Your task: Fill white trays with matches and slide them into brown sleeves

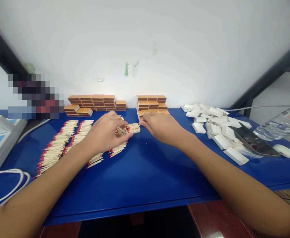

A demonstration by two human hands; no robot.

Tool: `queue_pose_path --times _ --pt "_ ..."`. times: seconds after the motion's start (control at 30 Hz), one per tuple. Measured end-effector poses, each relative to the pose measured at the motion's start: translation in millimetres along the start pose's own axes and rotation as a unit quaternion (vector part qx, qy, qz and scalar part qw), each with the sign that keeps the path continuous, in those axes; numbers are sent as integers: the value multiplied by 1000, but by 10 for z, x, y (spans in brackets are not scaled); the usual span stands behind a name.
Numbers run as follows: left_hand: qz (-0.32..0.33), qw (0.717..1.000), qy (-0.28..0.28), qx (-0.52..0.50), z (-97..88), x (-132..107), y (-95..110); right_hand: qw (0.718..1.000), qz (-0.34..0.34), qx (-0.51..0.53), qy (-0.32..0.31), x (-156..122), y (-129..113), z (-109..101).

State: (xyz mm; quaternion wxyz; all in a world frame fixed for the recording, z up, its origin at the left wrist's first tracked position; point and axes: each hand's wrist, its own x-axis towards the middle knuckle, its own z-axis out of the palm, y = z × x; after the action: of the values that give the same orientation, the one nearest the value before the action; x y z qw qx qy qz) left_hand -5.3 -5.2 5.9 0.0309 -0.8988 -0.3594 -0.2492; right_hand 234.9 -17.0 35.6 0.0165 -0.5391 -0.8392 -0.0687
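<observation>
A small white matchbox tray (pixel 133 128) filled with red-tipped matches lies on the blue table (pixel 145 178) between my hands. My left hand (pixel 104 133) curls over a heap of loose matches (pixel 119 148) and pinches the tray's left end. My right hand (pixel 161 127) rests knuckles up, its fingertips closed against the tray's right end. Long rows of matches (pixel 55 145) lie to the left of my left hand.
Orange matchbox sleeves stand stacked at the back left (pixel 95 104) and back centre (pixel 152 104). A pile of white inner trays (pixel 216 127) lies at the right, beside a dark phone (pixel 252 140) and a white mouse (pixel 284 151). A white cable (pixel 6 185) loops at the left.
</observation>
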Motion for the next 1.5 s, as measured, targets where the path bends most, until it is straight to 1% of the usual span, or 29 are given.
queue_pose_path --times 0.1,0.23,0.43,0.57,0.7,0.83,0.93,1.03,1.17,1.27,1.33,1.4,1.47,1.5 --pt "-1 1000 -9 -4 1 4 23 999 -26 -18 3 4 -45 50" --pt "2 1000 -18 -17 -2 8 45 998 -54 -17 13 0 -76 77" --pt "10 1000 -7 -20 -1 4 39 1000 -21 20 6 -22 -68 14" --pt "19 1000 -3 -23 -1 6 38 998 -7 64 24 -18 -56 52" --pt "24 999 -1 -24 9 9 43 998 -13 52 43 -3 -59 115" --pt "27 999 3 -26 12 6 39 998 -4 53 35 -8 -64 101" --pt "24 999 14 -28 3 2 29 997 -2 74 34 -16 -46 97" --pt "19 999 17 -21 -4 1 23 993 -21 105 41 -11 -14 136" --pt "23 999 21 -19 4 -1 28 980 -38 193 37 10 18 200" --pt "31 999 21 -20 15 -1 29 971 -24 233 54 20 21 224" --pt "35 999 22 -16 16 2 10 967 -22 242 83 20 10 231" --pt "27 999 34 2 7 5 -31 956 -45 254 142 14 -18 238" --pt "7 998 55 34 -13 6 -89 936 -113 275 188 0 -68 253" --pt "-5 997 64 50 -26 5 -117 925 -160 288 188 -11 -103 266"
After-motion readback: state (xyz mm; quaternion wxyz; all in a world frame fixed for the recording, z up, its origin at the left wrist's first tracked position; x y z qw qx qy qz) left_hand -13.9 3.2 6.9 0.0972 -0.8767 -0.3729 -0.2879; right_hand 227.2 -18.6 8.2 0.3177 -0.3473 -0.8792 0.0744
